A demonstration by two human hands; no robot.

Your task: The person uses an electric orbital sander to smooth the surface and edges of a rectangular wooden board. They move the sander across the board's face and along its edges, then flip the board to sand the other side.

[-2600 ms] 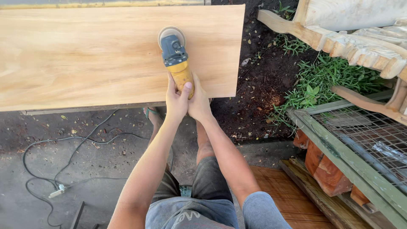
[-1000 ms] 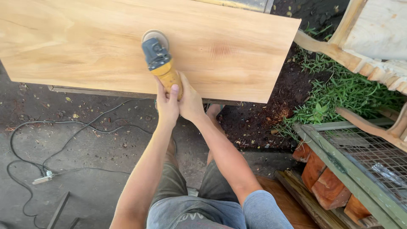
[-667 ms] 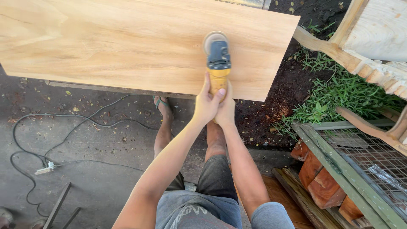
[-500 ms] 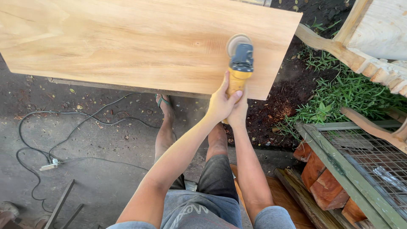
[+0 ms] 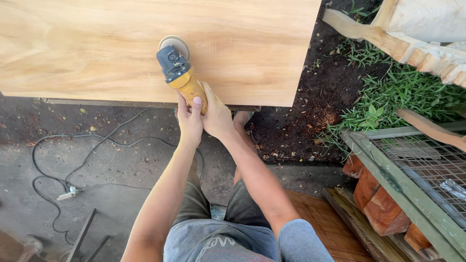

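While yellow grinder (image 5: 180, 73) is gripped by left hand (image 5: 190, 118) and right hand (image 5: 216, 115), both closed round handle, disc rests flat on wooden board (image 5: 87, 48). Gouging risked if tilted; power cord (image 5: 82, 165) snag possible.

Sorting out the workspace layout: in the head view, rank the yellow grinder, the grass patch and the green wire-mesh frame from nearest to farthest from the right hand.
1. Yellow grinder: gripped by the right hand, on the wooden board.
2. Grass patch: off to the right, on the ground.
3. Green wire-mesh frame: farther right and lower, at the picture's edge.
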